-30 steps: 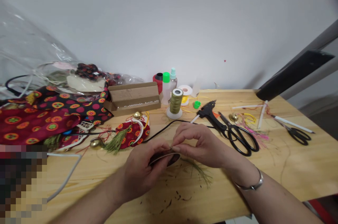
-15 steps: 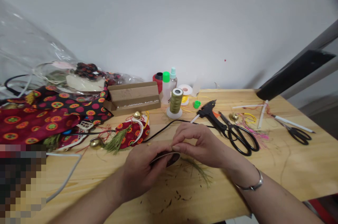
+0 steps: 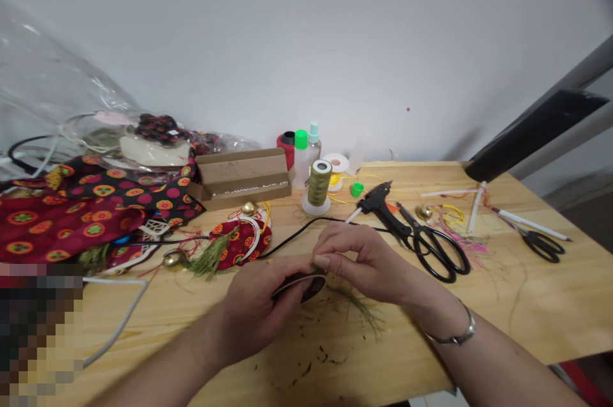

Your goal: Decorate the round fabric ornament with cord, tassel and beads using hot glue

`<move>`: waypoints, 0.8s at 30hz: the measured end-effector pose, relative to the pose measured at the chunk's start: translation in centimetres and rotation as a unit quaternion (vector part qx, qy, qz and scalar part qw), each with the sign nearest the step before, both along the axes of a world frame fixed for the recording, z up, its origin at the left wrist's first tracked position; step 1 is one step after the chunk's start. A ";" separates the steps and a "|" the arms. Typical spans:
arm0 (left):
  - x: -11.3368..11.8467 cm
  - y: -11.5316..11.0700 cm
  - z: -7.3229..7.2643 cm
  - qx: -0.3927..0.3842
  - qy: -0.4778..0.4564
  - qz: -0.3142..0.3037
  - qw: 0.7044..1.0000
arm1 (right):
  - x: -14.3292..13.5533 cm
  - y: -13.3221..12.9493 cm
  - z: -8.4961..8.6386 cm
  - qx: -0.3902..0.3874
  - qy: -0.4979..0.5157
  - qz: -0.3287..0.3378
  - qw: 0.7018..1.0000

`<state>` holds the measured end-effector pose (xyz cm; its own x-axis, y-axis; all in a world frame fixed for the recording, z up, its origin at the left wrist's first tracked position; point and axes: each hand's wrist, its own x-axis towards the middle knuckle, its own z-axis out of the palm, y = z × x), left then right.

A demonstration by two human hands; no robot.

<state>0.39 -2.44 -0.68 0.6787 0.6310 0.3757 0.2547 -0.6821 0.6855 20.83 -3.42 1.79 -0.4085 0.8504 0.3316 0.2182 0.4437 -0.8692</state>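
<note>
Left hand (image 3: 261, 311) still grips dark oval piece (image 3: 301, 284) — right hand (image 3: 364, 263) pinches its edge, thumb shifted slightly up.

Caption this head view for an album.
Left hand and right hand hold a small dark fabric piece over a cluttered wooden table.

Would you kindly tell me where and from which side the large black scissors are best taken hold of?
Grip the large black scissors by their loop handles, coming from the near right. The loops lie flat on the table toward the person, with bare wood beside them, while the blades point back toward the black glue gun, which crowds that end.
</note>
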 end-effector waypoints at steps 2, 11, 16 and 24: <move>0.0 0.0 0.0 -0.005 0.002 0.001 1.000 | 0.0 0.0 0.1 0.001 -0.001 0.000 1.000; 0.2 -0.1 -0.3 -0.017 -0.040 0.006 0.999 | -0.1 0.1 -0.3 -0.008 0.001 -0.005 1.000; 0.4 -0.2 -0.3 -0.023 -0.054 0.017 0.998 | 0.0 0.0 -0.4 0.017 -0.022 -0.010 1.000; 0.0 -0.2 -0.2 0.002 -0.027 0.021 0.999 | 0.0 0.1 -0.5 0.051 -0.047 -0.010 0.998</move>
